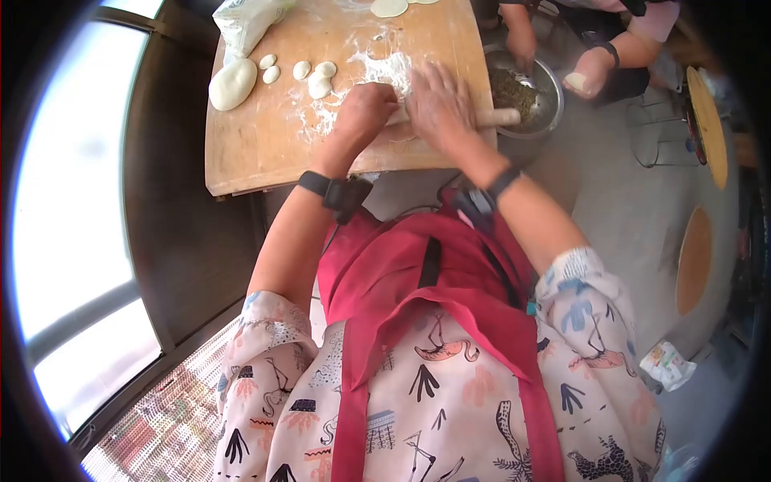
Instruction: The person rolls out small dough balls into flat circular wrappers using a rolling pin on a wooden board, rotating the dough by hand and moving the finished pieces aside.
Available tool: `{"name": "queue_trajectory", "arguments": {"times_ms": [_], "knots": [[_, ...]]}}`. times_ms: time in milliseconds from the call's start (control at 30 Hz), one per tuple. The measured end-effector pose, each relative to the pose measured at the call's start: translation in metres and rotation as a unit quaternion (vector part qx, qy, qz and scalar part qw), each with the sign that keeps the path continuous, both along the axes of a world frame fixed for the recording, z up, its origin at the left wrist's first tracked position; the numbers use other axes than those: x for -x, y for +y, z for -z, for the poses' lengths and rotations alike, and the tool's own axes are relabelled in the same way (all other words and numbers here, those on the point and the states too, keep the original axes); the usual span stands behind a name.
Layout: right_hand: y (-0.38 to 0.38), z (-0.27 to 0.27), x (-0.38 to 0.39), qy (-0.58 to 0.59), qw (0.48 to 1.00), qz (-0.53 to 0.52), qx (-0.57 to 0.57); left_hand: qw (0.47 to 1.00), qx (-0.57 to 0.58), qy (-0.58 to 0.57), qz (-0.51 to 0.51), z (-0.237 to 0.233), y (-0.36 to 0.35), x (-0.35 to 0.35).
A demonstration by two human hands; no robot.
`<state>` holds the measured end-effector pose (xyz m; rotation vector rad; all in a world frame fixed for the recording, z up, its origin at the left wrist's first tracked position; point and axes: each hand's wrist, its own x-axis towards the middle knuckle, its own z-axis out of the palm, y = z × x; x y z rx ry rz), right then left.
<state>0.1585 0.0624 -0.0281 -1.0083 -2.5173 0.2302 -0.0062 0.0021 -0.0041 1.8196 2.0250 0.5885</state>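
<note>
A wooden rolling pin (499, 118) lies across the near right part of a floured wooden board (265, 165). My right hand (438, 104) rests flat on top of it, fingers stretched out and palm down. Close by on the left, my left hand (365, 114) is closed with its fingers curled down; what lies under them is hidden. Small dough pieces (320, 85) sit in and near the scattered flour (377, 68) beyond my left hand. A larger lump of dough (233, 83) is at the board's left side.
Flat dough rounds (389, 7) lie at the far edge, and a plastic bag (245, 24) at the far left corner. Beside the board stands a metal bowl (554, 100) of chopped filling. Another person's hand (522, 44) reaches into it; their other hand (593, 74) holds a pale wrapper.
</note>
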Motion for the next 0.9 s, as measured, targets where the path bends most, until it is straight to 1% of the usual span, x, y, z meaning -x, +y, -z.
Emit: {"name": "queue_trajectory", "arguments": {"times_ms": [33,67,100,133,167,233,267,300,367,400,467,500,533,567,600,633,667,700,733,767,833,867,900], "knots": [[-0.017,-0.002,-0.012,-0.013,1.0,0.0,0.012,1.0,0.001,-0.003,-0.003,0.002,-0.006,0.003],[-0.033,-0.003,-0.026,-0.016,1.0,-0.001,0.014,0.984,0.035,-0.16,-0.072,0.003,-0.017,0.006],[-0.048,-0.005,-0.04,-0.012,1.0,-0.02,0.021,0.937,0.069,-0.311,-0.14,0.004,-0.024,0.011],[-0.057,-0.005,-0.047,-0.006,0.999,-0.038,0.031,0.93,0.081,-0.335,-0.126,0.006,-0.03,0.015],[-0.055,-0.004,-0.043,-0.006,0.999,-0.034,0.039,0.93,0.09,-0.334,-0.125,0.008,-0.034,0.014],[-0.022,-0.005,-0.015,-0.016,1.0,0.003,0.003,0.984,0.086,-0.146,-0.061,-0.014,-0.027,0.002],[-0.003,-0.003,0.001,0.008,1.0,0.013,0.002,0.999,-0.007,-0.045,-0.005,0.0,-0.018,0.003],[0.009,-0.001,0.01,0.012,1.0,0.013,0.0,0.999,-0.021,-0.037,-0.021,-0.003,-0.011,-0.005],[0.03,0.0,0.021,0.006,0.999,0.017,-0.026,0.996,-0.046,0.045,0.055,0.01,0.005,-0.002],[0.024,-0.002,0.016,-0.004,1.0,0.011,0.002,0.996,-0.052,0.046,0.053,0.007,0.008,0.0],[-0.011,-0.002,-0.005,-0.018,1.0,0.002,0.012,1.0,-0.002,0.0,-0.003,0.008,0.0,0.004],[-0.029,-0.001,-0.018,-0.029,0.999,0.002,0.029,0.996,0.015,-0.078,-0.045,0.005,-0.008,0.008],[-0.039,-0.001,-0.029,-0.032,0.999,0.002,0.034,0.975,0.052,-0.195,-0.098,0.006,-0.017,0.012],[-0.047,-0.004,-0.04,-0.033,0.998,-0.025,0.038,0.936,0.089,-0.306,-0.149,0.007,-0.025,0.017],[-0.054,-0.005,-0.047,-0.032,0.997,-0.05,0.046,0.923,0.077,-0.362,-0.104,0.019,-0.031,0.026],[-0.051,-0.005,-0.042,-0.032,0.997,-0.045,0.053,0.923,0.085,-0.362,-0.102,0.012,-0.033,0.018],[-0.033,-0.003,-0.025,-0.02,0.999,-0.017,0.044,0.969,0.065,-0.229,-0.064,0.001,-0.029,0.012],[-0.014,-0.002,-0.008,-0.006,0.999,0.009,0.031,0.995,0.041,-0.089,-0.027,-0.009,-0.024,0.006],[0.004,0.0,0.007,-0.001,1.0,0.008,0.027,0.999,-0.01,-0.031,-0.016,-0.004,-0.016,0.001],[0.022,0.002,0.019,-0.003,1.0,0.015,0.013,0.998,-0.068,-0.01,0.004,0.003,-0.009,-0.001],[0.03,-0.006,0.021,-0.005,1.0,0.024,-0.008,0.997,-0.023,0.061,0.038,0.0,0.005,-0.004],[0.022,-0.005,0.014,0.009,1.0,0.008,0.007,0.997,-0.026,0.06,0.035,0.001,0.005,-0.003],[0.011,-0.006,0.006,0.022,0.999,-0.011,0.023,0.999,-0.019,0.025,0.014,0.003,0.003,0.0]]}}
